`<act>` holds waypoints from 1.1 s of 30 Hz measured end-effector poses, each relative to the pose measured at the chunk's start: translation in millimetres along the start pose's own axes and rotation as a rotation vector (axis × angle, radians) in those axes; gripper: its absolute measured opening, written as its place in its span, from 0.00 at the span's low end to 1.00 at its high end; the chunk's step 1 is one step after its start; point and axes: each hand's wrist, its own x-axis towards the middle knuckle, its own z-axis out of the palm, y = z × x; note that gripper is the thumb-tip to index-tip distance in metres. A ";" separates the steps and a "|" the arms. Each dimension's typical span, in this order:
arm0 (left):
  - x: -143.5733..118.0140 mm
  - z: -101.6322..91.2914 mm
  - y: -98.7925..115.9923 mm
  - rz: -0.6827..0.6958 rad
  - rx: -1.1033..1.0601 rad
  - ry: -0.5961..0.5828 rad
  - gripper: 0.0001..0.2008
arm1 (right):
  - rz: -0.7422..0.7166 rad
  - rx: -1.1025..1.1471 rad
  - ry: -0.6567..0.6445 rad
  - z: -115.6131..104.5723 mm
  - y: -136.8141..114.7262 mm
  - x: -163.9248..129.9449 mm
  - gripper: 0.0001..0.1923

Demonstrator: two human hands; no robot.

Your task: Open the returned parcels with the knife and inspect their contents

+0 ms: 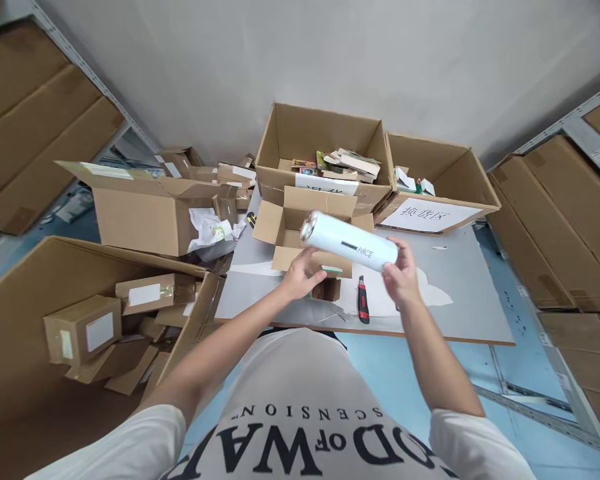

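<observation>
Both hands hold a white flask (349,241) level above the table (460,293), just in front of a small open carton (300,223). The left hand (300,273) cups it from below near the metal-capped end; the right hand (401,272) wraps fingers round the other end. The body looks smooth, rigid and glossy — likely slick under bare skin and, if steel, moderately weighty, so a two-ended grip seems sound. Taking it round the middle, beside the printed word, would probably balance it best. A red-and-black utility knife (363,299) lies on the table between the wrists — near, not touching
</observation>
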 end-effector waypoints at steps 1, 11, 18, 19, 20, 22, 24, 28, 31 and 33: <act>7.3 3.5 8.0 0.017 -0.162 0.011 0.34 | 0.120 0.146 0.045 11.6 9.7 -11.5 0.27; 18.6 19.5 35.1 -0.223 -0.796 0.051 0.38 | 0.504 0.555 0.110 81.3 27.7 -77.8 0.25; 16.6 10.1 36.4 -0.295 -0.807 0.029 0.37 | 0.422 0.314 -0.002 72.8 41.4 -78.8 0.31; 15.9 9.8 35.9 -0.303 -0.796 0.029 0.38 | 0.400 0.257 -0.001 68.0 41.4 -75.2 0.32; 15.0 9.7 35.2 -0.313 -0.784 0.030 0.38 | 0.375 0.203 0.004 62.7 40.0 -70.3 0.31; 12.6 10.0 33.4 -0.331 -0.750 0.034 0.40 | 0.321 0.112 0.011 52.4 32.6 -56.7 0.29; 9.6 11.0 32.2 -0.349 -0.698 0.022 0.42 | 0.276 0.023 -0.008 44.9 20.3 -39.3 0.29; 1.4 16.8 33.7 -0.391 -0.541 -0.046 0.46 | 0.256 -0.263 -0.061 41.7 -4.0 -3.5 0.36; -6.3 23.5 36.9 -0.412 -0.383 -0.021 0.47 | 0.282 -0.488 -0.088 45.2 -9.3 15.8 0.36; -10.8 26.2 38.6 -0.415 -0.297 0.018 0.47 | 0.292 -0.585 -0.084 48.5 -7.8 23.3 0.33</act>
